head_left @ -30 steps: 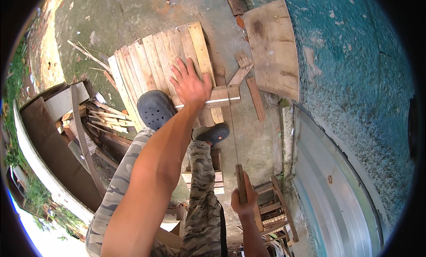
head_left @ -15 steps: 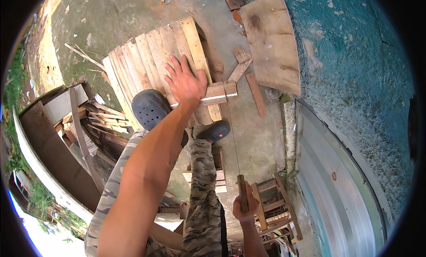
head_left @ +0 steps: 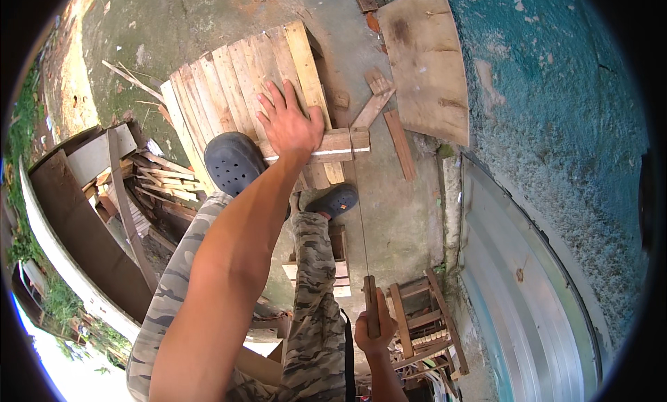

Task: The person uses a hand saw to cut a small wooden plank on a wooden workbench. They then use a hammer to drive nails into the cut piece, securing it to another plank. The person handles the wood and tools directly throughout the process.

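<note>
My left hand (head_left: 293,129) lies flat with fingers spread, its heel pressing on a short wooden board (head_left: 332,141) with a white stripe along its edge. That board rests across a low slatted wooden bench (head_left: 240,69) and sticks out past its right side. My right hand (head_left: 375,332) is closed round the wooden handle of a handsaw (head_left: 372,305). The saw's thin blade appears edge-on and runs up to the overhanging end of the board, where a cut line shows. A dark clog (head_left: 235,162) on my left foot stands on the bench beside the board.
Wood offcuts (head_left: 399,145) and a plywood sheet (head_left: 424,69) lie right of the bench, by a blue-green wall (head_left: 542,89). A metal sheet (head_left: 528,277) is at lower right, near a wooden frame (head_left: 431,319). At left, a large curved container (head_left: 76,263) holds scrap wood.
My right hand and the saw handle have shifted slightly left in the view. My left hand stays pressed on the board. The whole view has moved a little.
</note>
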`<state>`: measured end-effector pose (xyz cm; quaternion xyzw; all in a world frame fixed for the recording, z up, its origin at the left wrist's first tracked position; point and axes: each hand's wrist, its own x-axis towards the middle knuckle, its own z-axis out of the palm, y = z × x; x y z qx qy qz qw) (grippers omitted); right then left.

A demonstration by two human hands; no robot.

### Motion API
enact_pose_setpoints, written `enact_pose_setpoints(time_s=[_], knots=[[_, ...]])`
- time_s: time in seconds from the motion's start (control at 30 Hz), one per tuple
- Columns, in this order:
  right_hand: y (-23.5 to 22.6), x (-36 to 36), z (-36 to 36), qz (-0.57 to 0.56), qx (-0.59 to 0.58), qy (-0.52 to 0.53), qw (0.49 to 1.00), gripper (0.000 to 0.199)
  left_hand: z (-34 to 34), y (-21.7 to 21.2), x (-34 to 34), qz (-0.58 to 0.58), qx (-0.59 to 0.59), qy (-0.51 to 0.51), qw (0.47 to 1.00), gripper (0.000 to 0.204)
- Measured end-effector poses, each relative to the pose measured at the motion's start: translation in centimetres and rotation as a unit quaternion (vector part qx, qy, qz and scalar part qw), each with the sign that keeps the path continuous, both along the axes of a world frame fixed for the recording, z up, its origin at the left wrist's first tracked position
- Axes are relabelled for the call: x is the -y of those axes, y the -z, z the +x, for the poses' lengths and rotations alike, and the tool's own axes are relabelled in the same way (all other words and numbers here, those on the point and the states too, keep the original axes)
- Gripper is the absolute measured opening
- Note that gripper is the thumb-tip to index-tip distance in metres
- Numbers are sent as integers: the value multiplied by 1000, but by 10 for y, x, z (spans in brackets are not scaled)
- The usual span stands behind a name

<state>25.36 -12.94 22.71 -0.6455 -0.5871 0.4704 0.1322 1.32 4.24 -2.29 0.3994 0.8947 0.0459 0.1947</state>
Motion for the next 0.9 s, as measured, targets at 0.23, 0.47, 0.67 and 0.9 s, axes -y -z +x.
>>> enact_pose_setpoints(time_s=[0.23, 0.47, 0.67, 0.9], knots=[[177, -63, -43, 31, -100, 68, 992, 65, 0, -6, -6, -15, 12, -9, 1000, 79], [84, -24, -56, -36, -50, 138, 988, 66, 6, -1, 14, -21, -9, 41, 999, 81], [66, -27, -40, -44, -23, 90, 995, 67, 6, -4, 10, 22, 7, 28, 999, 75], [87, -36, -35, -13, -46, 78, 996, 65, -1, 1, 20, 108, 33, 62, 992, 66]])
